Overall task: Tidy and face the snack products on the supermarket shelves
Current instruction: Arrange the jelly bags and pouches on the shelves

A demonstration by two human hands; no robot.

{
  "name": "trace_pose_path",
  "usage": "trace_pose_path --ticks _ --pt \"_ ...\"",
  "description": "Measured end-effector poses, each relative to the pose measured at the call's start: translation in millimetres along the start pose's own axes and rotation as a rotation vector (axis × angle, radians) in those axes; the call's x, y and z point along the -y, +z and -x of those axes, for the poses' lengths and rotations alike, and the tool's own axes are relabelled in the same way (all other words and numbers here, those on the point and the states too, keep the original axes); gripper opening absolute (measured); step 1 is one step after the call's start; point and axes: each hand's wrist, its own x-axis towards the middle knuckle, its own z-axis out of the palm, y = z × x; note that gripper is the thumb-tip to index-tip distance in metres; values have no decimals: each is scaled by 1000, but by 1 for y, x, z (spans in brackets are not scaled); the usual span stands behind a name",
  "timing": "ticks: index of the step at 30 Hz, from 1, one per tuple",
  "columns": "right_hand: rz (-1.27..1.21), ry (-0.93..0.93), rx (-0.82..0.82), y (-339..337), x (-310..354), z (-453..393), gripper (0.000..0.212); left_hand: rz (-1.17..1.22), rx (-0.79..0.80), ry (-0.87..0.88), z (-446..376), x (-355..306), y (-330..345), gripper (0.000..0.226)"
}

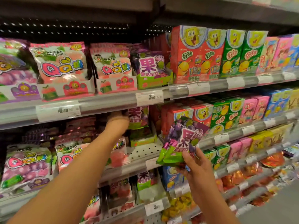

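Your right hand (196, 165) pinches a crinkly, glossy purple-and-green gummy packet (181, 141) by its lower edge, at about four o'clock. Your left hand (119, 121) reaches under the middle shelf (100, 104), seemingly closed on a matching packet (139, 117).

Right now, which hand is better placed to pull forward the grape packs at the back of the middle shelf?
Left. The left hand already reaches the shelved grape packs; the right hand holds a grape pack bundle.

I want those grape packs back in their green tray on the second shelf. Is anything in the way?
Yes: the left hand reaches into that green tray, between it and the grape gummy packs held by the right hand.
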Motion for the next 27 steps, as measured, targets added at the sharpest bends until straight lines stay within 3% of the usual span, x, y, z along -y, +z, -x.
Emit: trace_pose_path --ticks 8,12,15,19,23,25,27 --pt "-17 15 81 -30 0 -23 27 -358 -34 94 -25 -14 45 31" --pt "37 59 144 -25 -8 -22 57 -450 -51 77 -27 -4 42 26" --pt "58 71 131 -24 -8 -22 65 -426 -40 122 -33 -3 38 27" --pt "53 72 98 -25 -5 -21 64 -394 -36 188 -39 -8 41 18" --pt "49 56 82 -25 1 -17 66 -479 -51 130 -38 -5 47 17" --pt "79 35 66 -25 2 -14 62 -514 -51 106 -38 0 45 25" --pt "128 21 57 -24 2 -11 45 -528 -79 119 -37 4 43 43"
